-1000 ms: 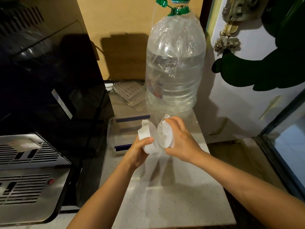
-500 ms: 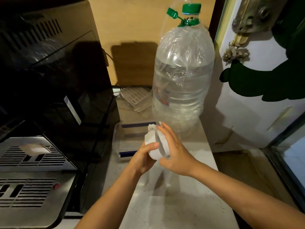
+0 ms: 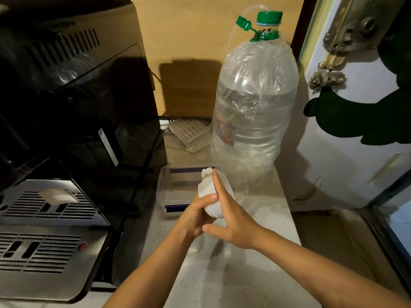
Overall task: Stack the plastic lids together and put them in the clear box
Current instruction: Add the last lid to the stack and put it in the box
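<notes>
Lid stack (image 3: 211,196) pressed between left hand (image 3: 195,215) and right hand (image 3: 233,225).

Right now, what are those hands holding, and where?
A stack of white lids: left hand grips its edge, right hand presses flat against its face.

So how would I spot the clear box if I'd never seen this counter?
Find the big water bottle with the green cap. At its foot, toward the black machine, lies the clear box, just beyond the hands. It alone is low, see-through and dark-blue-trimmed.

Speckled counter (image 3: 244,274) carries clear box (image 3: 175,192), water bottle (image 3: 253,112).
</notes>
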`<state>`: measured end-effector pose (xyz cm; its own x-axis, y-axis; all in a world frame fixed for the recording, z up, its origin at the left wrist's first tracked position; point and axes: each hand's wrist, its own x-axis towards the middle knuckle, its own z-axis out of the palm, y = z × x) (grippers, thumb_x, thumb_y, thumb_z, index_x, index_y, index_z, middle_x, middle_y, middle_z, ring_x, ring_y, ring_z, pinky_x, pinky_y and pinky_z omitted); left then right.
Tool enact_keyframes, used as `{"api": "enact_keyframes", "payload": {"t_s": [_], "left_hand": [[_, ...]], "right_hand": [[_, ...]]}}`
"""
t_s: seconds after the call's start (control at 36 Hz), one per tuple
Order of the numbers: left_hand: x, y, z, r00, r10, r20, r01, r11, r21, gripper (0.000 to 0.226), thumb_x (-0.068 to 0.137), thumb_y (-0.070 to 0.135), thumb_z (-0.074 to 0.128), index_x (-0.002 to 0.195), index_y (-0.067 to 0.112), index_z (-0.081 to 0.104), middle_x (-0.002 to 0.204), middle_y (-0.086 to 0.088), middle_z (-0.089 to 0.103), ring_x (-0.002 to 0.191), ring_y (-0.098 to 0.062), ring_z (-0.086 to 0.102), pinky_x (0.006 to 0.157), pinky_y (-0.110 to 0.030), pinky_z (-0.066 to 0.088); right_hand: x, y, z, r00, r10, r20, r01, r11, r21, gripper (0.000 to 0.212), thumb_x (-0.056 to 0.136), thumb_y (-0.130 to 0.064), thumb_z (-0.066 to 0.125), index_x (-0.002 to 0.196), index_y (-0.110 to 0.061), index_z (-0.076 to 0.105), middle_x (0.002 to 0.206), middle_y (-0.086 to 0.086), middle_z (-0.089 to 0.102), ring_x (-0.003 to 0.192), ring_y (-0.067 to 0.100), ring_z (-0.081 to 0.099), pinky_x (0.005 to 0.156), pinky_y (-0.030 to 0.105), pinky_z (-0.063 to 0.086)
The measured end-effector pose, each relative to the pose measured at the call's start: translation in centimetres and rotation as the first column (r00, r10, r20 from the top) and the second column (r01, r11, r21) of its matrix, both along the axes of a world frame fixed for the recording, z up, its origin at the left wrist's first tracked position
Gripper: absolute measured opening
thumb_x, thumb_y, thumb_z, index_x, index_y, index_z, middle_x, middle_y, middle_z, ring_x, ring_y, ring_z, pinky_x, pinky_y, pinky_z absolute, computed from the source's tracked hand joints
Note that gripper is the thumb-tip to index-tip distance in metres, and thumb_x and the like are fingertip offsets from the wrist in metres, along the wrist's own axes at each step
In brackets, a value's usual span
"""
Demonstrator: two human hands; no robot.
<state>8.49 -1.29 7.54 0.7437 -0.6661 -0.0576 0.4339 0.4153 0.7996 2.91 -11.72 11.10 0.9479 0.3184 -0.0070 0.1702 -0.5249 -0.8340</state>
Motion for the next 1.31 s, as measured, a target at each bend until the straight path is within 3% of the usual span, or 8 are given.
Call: {"api": "enact_keyframes", "payload": {"t_s": [0.33, 0.47, 0.58, 0.69, 0.83, 1.0, 1.17, 1.31], "left_hand": [[0.1, 0.9, -0.3, 1.0, 0.0, -0.01, 0.0, 1.0, 0.016, 0.068, 0.037, 0.037, 0.086, 0.096, 0.015, 0.06, 0.073, -0.002, 0.069, 0.076, -0.015, 0.067, 0.065, -0.026, 0.057], [0.3, 1.5, -0.2, 0.998, 0.038, -0.056, -0.037, 0.999, 0.024, 0.063, 0.035, 0.033, 0.085, 0.091, 0.014, 0.064, 0.068, -0.004, 0.068, 0.07, -0.016, 0.068, 0.06, -0.027, 0.057], [0.8, 1.8, 0.2, 0.996, 0.078, -0.038, -0.074, 0.992, 0.098, 0.052, 0.053, 0.033, 0.065, 0.101, 0.015, 0.056, 0.069, 0.0, 0.069, 0.071, -0.014, 0.067, 0.059, -0.025, 0.055], [1.2, 2.1, 1.2, 0.997, 0.066, 0.029, -0.069, 0.984, 0.161, 0.068, 0.037, 0.044, 0.083, 0.097, 0.023, 0.059, 0.072, 0.004, 0.072, 0.073, -0.011, 0.069, 0.059, -0.027, 0.057], [2.3, 2.8, 1.9, 0.988, 0.127, 0.088, -0.138, 0.981, 0.138, 0.088, 0.037, 0.062, 0.08, 0.111, 0.024, 0.053, 0.091, 0.005, 0.075, 0.089, -0.012, 0.068, 0.071, -0.027, 0.057], [3.7, 3.4, 2.1, 0.972, 0.222, 0.077, -0.232, 0.956, 0.181, 0.078, 0.063, 0.057, 0.068, 0.129, 0.023, 0.044, 0.121, -0.008, 0.061, 0.106, -0.025, 0.062, 0.077, -0.032, 0.056], [5.5, 3.4, 2.0, 0.915, 0.397, 0.07, -0.4, 0.873, 0.28, 0.052, 0.081, 0.021, 0.058, 0.13, 0.016, 0.042, 0.124, -0.013, 0.053, 0.101, -0.028, 0.062, 0.07, -0.031, 0.059], [7.1, 3.7, 1.9, 0.847, 0.499, 0.181, -0.528, 0.754, 0.391, 0.045, 0.084, 0.015, 0.059, 0.127, 0.014, 0.045, 0.101, -0.001, 0.059, 0.09, -0.019, 0.063, 0.064, -0.026, 0.059]], "right_hand": [[0.4, 0.7, -0.8, 0.998, 0.045, 0.038, -0.045, 0.999, -0.005, 0.102, 0.073, -0.026, 0.06, 0.127, -0.045, -0.024, 0.144, -0.024, -0.018, 0.144, 0.015, 0.0, 0.116, 0.037, 0.023], [1.4, 1.1, -1.1, 0.999, 0.03, 0.023, -0.03, 1.0, -0.002, 0.1, 0.083, -0.008, 0.059, 0.123, -0.052, -0.021, 0.141, -0.026, -0.004, 0.142, 0.018, 0.015, 0.107, 0.029, 0.031], [2.3, 1.6, -0.8, 0.997, -0.047, 0.061, 0.044, 0.998, 0.049, 0.095, 0.084, -0.008, 0.058, 0.125, -0.056, -0.013, 0.153, -0.013, 0.007, 0.136, 0.016, 0.029, 0.098, 0.022, 0.038], [3.1, 1.9, -0.1, 0.99, -0.103, 0.099, 0.093, 0.99, 0.108, 0.092, 0.081, -0.005, 0.062, 0.128, -0.052, -0.002, 0.154, -0.004, 0.018, 0.122, 0.015, 0.045, 0.083, 0.016, 0.046], [4.2, 1.6, 0.7, 0.988, -0.145, 0.056, 0.129, 0.964, 0.231, 0.091, 0.08, -0.001, 0.063, 0.142, -0.038, 0.007, 0.122, -0.005, 0.043, 0.086, 0.004, 0.054, 0.068, 0.013, 0.051], [6.4, 0.3, 1.8, 0.976, -0.218, -0.011, 0.201, 0.878, 0.434, 0.078, 0.076, 0.009, 0.062, 0.138, -0.023, 0.028, 0.102, -0.021, 0.042, 0.085, 0.004, 0.052, 0.06, 0.008, 0.051], [9.1, -0.5, 1.2, 0.971, -0.227, -0.079, 0.237, 0.848, 0.473, 0.074, 0.075, 0.005, 0.066, 0.137, -0.019, 0.032, 0.118, -0.002, 0.047, 0.105, 0.012, 0.048, 0.076, 0.015, 0.05], [11.4, -1.8, -0.3, 0.949, -0.24, -0.206, 0.311, 0.823, 0.474, 0.07, 0.077, 0.0, 0.067, 0.139, -0.008, 0.034, 0.133, 0.014, 0.05, 0.119, 0.025, 0.05, 0.098, 0.036, 0.046]]}}
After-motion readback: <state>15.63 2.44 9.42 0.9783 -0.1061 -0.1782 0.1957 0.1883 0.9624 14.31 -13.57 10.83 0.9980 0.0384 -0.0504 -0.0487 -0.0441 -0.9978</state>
